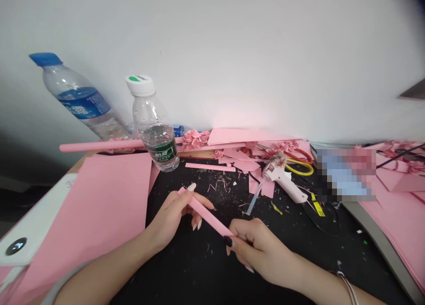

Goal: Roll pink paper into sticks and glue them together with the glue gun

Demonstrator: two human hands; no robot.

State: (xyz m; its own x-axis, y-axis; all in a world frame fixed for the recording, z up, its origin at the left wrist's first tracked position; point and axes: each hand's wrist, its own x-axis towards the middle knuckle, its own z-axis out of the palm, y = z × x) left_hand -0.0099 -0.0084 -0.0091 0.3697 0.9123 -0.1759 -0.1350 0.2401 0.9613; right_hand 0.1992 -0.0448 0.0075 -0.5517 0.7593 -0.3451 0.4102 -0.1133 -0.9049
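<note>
A narrow pink paper strip [210, 217] slants between my two hands above the black work surface. My left hand [174, 214] pinches its upper end between thumb and fingers. At the lower end, my right hand [257, 243] grips the strip with the thumb on top and the fingers curled under. Behind the hands lies another pink strip or thin tube [210, 167], with thin paper offcuts [219, 185] scattered in front of it. A white glue gun [287, 185] with a clear glue stick rests to the right, beyond my right hand.
A clear water bottle [156, 137] and a blue-capped bottle [83, 97] stand at the back left. Pink paper sheets [109, 198] lie at left beside a white device [29, 225]. Paper roses [195, 139] and yellow-handled scissors [300, 167] are along the wall. Black cable [320, 227] runs at right.
</note>
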